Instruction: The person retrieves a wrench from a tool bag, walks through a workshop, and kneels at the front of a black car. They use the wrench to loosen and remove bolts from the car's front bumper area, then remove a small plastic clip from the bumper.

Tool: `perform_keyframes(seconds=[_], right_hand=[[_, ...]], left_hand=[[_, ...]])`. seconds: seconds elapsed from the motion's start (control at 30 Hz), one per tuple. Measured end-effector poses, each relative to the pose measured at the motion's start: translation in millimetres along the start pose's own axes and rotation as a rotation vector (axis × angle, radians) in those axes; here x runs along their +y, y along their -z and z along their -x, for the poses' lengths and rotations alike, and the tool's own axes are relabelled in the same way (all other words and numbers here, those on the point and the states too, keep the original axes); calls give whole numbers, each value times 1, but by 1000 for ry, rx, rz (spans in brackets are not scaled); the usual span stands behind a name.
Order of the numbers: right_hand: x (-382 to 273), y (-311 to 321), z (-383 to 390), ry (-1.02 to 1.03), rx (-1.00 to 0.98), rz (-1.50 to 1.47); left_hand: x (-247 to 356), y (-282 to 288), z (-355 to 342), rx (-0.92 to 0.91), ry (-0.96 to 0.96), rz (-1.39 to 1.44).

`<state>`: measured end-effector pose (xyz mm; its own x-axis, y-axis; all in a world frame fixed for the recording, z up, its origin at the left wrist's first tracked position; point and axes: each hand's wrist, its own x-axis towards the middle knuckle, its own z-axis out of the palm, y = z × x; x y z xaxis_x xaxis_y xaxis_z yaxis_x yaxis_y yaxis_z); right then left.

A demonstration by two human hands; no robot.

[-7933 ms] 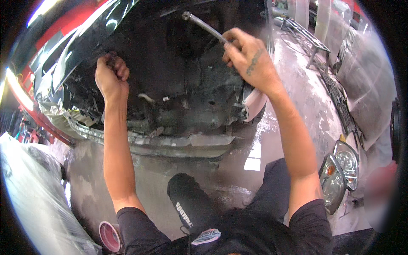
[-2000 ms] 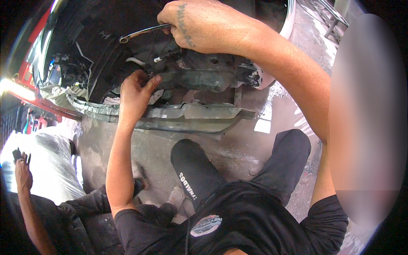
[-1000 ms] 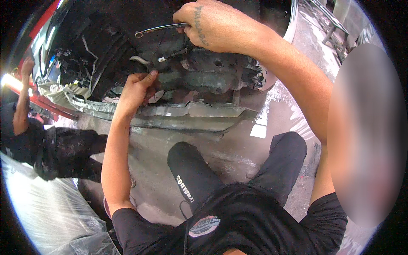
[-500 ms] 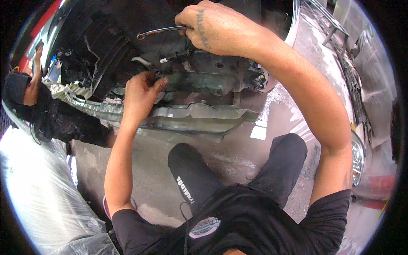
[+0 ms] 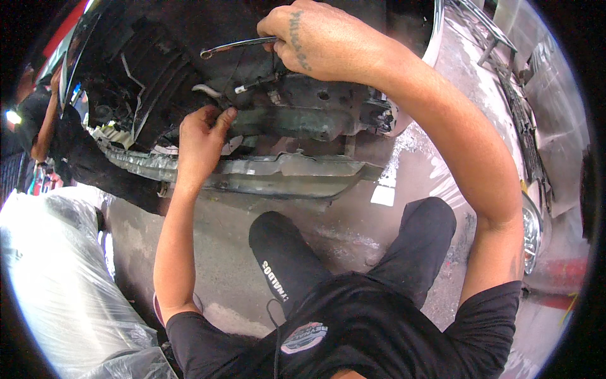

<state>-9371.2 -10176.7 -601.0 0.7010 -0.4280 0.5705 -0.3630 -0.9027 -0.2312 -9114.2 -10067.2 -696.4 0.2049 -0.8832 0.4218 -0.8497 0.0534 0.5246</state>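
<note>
My right hand (image 5: 315, 41) is closed round a combination wrench (image 5: 237, 45), whose ring end points left over the dark cavity of a car's opened-up front. My left hand (image 5: 202, 142) reaches in lower down, its fingers curled and the thumb near the index finger. Whatever it pinches is hidden behind the fingers. Just beyond it lie a pale bent hose (image 5: 207, 90) and a small white-ended connector (image 5: 241, 89). To its right runs a dull green-grey crossbar (image 5: 290, 121), with a scuffed lower panel (image 5: 284, 165) nearer to me.
At the left another person (image 5: 82, 151) in dark clothes is beside the car. Plastic sheeting (image 5: 69, 271) covers something at the lower left. A headlight (image 5: 531, 234) and a metal frame (image 5: 499, 47) are at the right. My knees flank the concrete floor (image 5: 353, 234).
My left hand has shifted slightly left. The wrench in my right hand has barely moved. At the left, the other person has straightened or moved farther back, and their head no longer shows clearly.
</note>
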Motion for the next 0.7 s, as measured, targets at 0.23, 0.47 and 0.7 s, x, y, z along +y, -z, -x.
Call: perform_keyframes(seconds=[0.23, 0.47, 0.7], right_hand=[[-3, 2, 1, -15, -13, -7], [-4, 4, -1, -45, -23, 34], [-10, 11, 3, -82, -72, 9]], left_hand=[[7, -1, 3, -19, -80, -175], [-8, 9, -9, -229, 310, 263], [6, 62, 54, 173, 129, 678]])
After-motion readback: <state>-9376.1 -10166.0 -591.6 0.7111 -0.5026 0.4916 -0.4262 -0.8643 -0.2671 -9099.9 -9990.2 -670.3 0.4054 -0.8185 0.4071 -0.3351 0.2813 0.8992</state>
